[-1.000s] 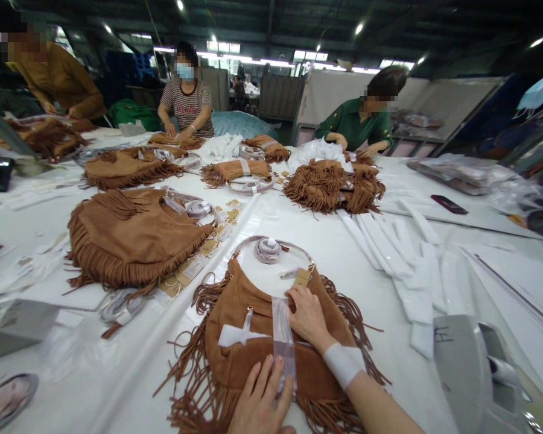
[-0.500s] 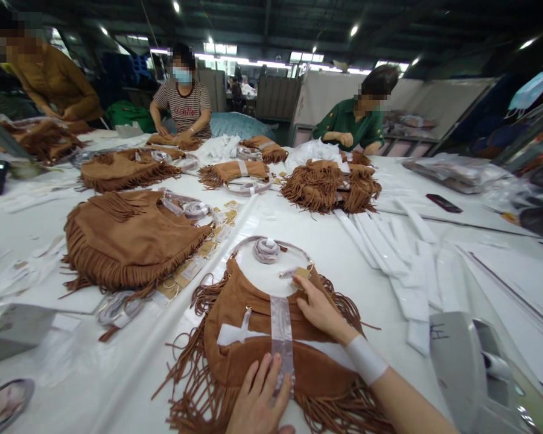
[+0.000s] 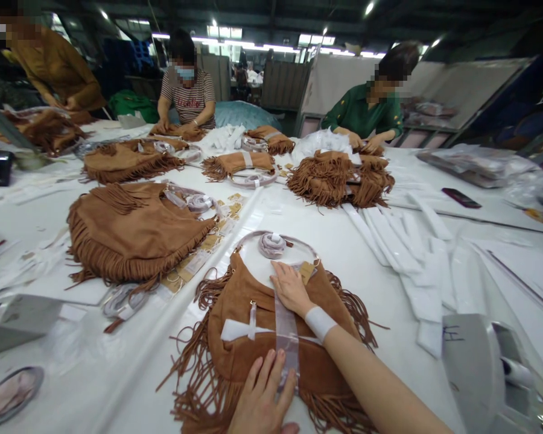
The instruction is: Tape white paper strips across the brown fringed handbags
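Observation:
A brown fringed handbag (image 3: 235,301) lies flat in front of me, its wrapped strap arching at the top. A clear plastic band (image 3: 287,331) runs down its middle over a white strip. My left hand (image 3: 265,392) rests with fingers stretched out on the bag's lower part, touching the band's lower end. My right hand (image 3: 292,288) lies flat, fingers extended, at the bag's upper edge over the top of the band. Beside it sits a tan paper tag (image 3: 306,272). Inside the strap's arc is a coiled, wrapped strap (image 3: 272,245).
Another fringed bag (image 3: 136,229) lies to the left, with tags beside it. Ahead is a pile of fringed bags (image 3: 341,179). White strips (image 3: 402,259) and a grey tape dispenser (image 3: 475,367) are at right; a phone (image 3: 461,198) lies beyond. Several co-workers handle bags across the table.
My right hand has moved left from beside the tag to the top of the plastic band. My left hand stays on the lower bag. The view has shifted slightly.

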A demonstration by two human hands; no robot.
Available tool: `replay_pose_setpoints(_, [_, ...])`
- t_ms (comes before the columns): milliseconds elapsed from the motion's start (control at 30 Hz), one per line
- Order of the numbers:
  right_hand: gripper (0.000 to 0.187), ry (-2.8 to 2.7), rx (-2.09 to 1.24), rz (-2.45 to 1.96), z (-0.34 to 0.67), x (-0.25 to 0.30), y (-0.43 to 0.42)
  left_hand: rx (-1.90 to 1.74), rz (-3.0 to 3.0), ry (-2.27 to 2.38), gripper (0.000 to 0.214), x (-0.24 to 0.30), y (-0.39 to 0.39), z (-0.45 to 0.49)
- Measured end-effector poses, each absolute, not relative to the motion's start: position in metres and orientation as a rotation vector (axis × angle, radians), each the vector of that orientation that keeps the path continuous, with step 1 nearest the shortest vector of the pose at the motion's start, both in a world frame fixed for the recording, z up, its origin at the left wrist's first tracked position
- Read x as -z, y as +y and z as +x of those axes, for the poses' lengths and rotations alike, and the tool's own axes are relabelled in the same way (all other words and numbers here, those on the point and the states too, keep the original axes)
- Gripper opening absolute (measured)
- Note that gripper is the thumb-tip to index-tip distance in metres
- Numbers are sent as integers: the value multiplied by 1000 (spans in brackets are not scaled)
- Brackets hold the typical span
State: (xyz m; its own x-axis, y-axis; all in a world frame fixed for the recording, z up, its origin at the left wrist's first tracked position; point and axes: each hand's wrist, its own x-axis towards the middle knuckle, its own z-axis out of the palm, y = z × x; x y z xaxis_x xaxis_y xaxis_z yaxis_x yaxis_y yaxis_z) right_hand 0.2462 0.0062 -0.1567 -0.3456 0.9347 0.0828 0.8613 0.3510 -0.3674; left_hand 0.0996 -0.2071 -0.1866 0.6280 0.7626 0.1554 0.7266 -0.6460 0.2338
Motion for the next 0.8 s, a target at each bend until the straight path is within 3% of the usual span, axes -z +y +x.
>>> replay_pose_setpoints(200, [31, -2176, -482, -1550, 268, 112, -20, -389, 2668, 1262, 79, 182, -211, 98])
replay_pose_setpoints(333, [24, -2076, -962, -1521, 287, 82, -88, -408, 2625, 1301, 75, 176, -213, 97])
replay_pose_setpoints(433, [38, -2119, -1143, -1530, 293, 83, -138, -413, 2577, 1292, 70, 170, -213, 97])
replay_pose_setpoints(567, [56, -2212, -971, -1593, 287, 110, -172, -408, 2476, 1292, 70, 163, -213, 95])
replay_pose_setpoints(800, [36, -2216, -760, -1656, 274, 131, -175, -510, 2267, 1289, 73, 156, -201, 90])
